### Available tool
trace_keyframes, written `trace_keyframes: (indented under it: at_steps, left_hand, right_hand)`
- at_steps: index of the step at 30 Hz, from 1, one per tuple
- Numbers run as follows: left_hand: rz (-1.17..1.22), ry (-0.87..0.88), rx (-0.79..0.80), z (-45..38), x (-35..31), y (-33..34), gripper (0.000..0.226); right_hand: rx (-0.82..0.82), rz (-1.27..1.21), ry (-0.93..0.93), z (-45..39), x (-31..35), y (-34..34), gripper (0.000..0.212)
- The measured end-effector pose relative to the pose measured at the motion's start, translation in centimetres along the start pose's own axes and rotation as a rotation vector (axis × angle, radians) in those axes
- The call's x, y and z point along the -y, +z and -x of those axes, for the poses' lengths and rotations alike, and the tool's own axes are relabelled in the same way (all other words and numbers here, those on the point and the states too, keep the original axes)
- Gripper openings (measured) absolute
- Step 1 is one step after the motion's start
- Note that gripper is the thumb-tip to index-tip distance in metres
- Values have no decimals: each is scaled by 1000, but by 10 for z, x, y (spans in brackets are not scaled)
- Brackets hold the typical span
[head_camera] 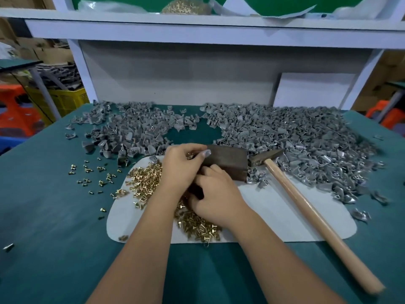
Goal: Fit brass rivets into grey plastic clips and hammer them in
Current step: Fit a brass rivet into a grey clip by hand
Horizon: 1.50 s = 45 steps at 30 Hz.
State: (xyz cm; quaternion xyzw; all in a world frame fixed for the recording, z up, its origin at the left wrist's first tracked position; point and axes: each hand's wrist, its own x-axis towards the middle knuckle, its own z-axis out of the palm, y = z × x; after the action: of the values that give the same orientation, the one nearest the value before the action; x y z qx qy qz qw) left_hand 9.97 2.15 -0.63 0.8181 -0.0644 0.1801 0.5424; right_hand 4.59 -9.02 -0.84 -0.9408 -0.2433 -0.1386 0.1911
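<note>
No text, number or brand can be read with certainty. The only printing stands on the yellow plastic crate point(65, 99) at about 9 o'clock, behind the green counter point(43, 194): some dark marks on its front wall, too small and too blurred to make out. The clips, the rivets and the hammer show no legible label.
</note>
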Motion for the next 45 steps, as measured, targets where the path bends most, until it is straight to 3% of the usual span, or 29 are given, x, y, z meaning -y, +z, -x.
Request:
trace_keyframes:
  at_steps: [9, 14, 17, 23, 27, 32, 38, 40, 45]
  left_hand:
    - [-42, -57, -63, -3, 1, -4, 25]
    - [130, -129, -211, 4, -6, -10, 20]
    - [86, -100, -223, 8, -9, -10, 16]
    - [74, -118, -215, 13, -12, -2, 19]
    - [-12, -62, -251, 15, -14, -1, 38]
    - [-369, 28, -195, 17, -17, 0, 20]
    - [-446, 66, -111, 20, -20, 8, 18]
    - [-417, 70, -115, 20, -21, 9, 16]
    - [-58, -35, -182, 21, -25, 6, 16]
  right_hand:
    - [-1, -92, -57, 0, 1, -3, 5]
    - [-237, -86, -115, 1, 6, -3, 2]
    - [-413, -128, -47, 1, 0, -4, 5]
    - [-524, -275, 261, 0, -21, -10, 14]
    - [-570, -403, 404, -1, -27, -12, 18]
    - [-549, -377, 337, -1, -25, -10, 14]
    - [-553, -379, 323, -1, -26, -10, 19]
    - [-557, -382, 326, -1, -27, -11, 18]
    - [-569, -363, 329, -1, -27, -11, 17]
